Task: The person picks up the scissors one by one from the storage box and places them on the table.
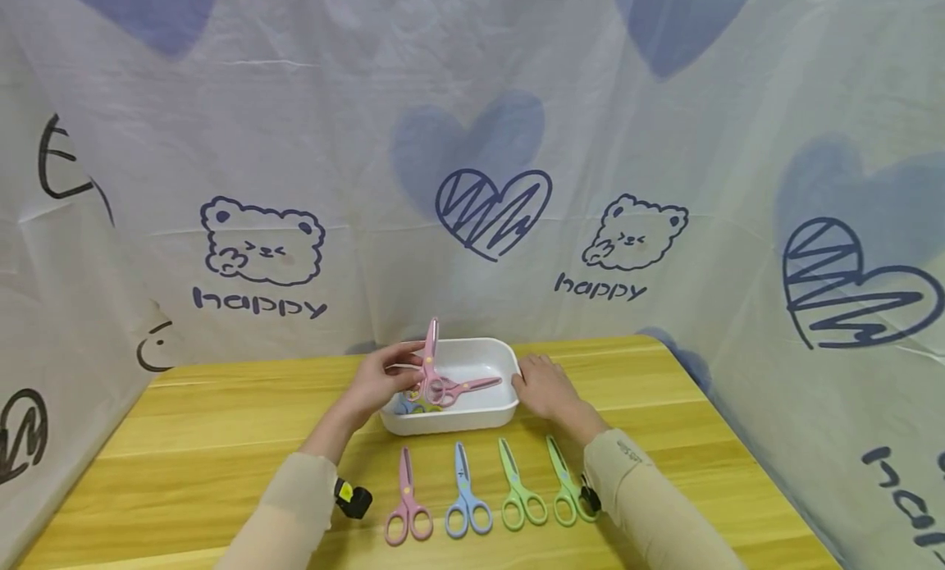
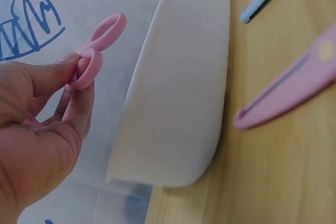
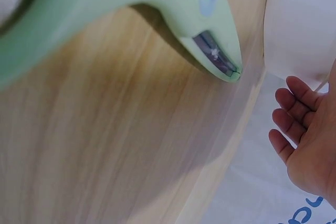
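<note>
My left hand (image 1: pixel 378 381) pinches a pair of pink scissors (image 1: pixel 431 357) above the left part of a white tray (image 1: pixel 421 425), blades pointing up. In the left wrist view, thumb and fingers hold the scissors by one pink handle loop (image 2: pixel 90 72). Inside the tray lie another pair of pink scissors (image 1: pixel 472 385) and, partly hidden, yellow (image 1: pixel 426 405) and blue pieces. Beside the tray's right end is my right hand (image 1: pixel 548 385), touching its rim. In the right wrist view its fingers (image 3: pixel 287 121) are loosely bent outside the tray wall.
In front of the tray, a row of scissors lies on the wooden table (image 1: pixel 221 439): pink (image 1: pixel 406 492), blue (image 1: pixel 463 492), green (image 1: pixel 517 484) and another green (image 1: pixel 564 481), blades pointing away. A printed white cloth (image 1: pixel 354 143) hangs behind the table and at both sides.
</note>
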`<state>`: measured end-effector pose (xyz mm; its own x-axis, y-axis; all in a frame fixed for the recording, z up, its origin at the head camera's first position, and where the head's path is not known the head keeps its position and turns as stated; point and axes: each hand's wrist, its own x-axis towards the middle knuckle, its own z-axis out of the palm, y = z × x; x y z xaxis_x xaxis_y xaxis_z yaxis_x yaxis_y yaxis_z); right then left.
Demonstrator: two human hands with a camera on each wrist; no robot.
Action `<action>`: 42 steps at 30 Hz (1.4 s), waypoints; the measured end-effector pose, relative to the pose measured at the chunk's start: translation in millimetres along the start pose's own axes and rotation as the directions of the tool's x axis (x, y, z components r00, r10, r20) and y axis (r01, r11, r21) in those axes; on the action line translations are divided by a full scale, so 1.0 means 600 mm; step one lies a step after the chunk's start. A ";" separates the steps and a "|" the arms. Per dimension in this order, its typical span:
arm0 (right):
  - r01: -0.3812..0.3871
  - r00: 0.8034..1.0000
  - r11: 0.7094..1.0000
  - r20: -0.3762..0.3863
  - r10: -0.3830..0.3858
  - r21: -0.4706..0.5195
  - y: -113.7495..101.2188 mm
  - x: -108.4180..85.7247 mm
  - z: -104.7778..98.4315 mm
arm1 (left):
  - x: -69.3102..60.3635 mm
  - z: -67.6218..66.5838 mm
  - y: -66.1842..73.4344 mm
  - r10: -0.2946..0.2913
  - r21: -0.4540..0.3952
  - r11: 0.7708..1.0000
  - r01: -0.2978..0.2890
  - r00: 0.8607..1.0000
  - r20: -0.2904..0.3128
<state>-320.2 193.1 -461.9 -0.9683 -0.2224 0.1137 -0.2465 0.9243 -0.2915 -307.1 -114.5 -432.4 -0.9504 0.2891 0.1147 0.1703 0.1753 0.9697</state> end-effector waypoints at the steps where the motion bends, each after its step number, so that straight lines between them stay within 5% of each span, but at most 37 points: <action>1: -0.003 1.000 1.000 0.004 0.003 0.003 -0.001 0.000 0.000 | -0.005 -0.003 0.000 0.004 -0.004 1.000 -0.004 1.000 -0.003; 20: -0.028 0.999 0.999 0.018 0.028 0.016 0.000 0.002 0.003 | -0.090 -0.054 -0.006 -0.053 -0.012 0.999 0.052 0.997 -0.057; 27: -0.018 1.000 1.000 0.017 0.018 0.013 -0.003 0.002 0.000 | -0.116 -0.064 -0.008 -0.034 -0.040 0.999 0.033 0.998 -0.043; 42: -0.009 1.000 1.000 0.023 0.009 0.006 -0.001 0.004 0.004 | -0.183 -0.078 -0.014 -0.094 -0.067 0.994 0.091 0.995 -0.038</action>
<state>-322.2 191.0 -463.7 -0.9711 -0.2214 0.0891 -0.2381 0.9243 -0.2984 -216.4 -191.5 -443.4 -0.9715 0.2350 0.0313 0.0651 0.1374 0.9884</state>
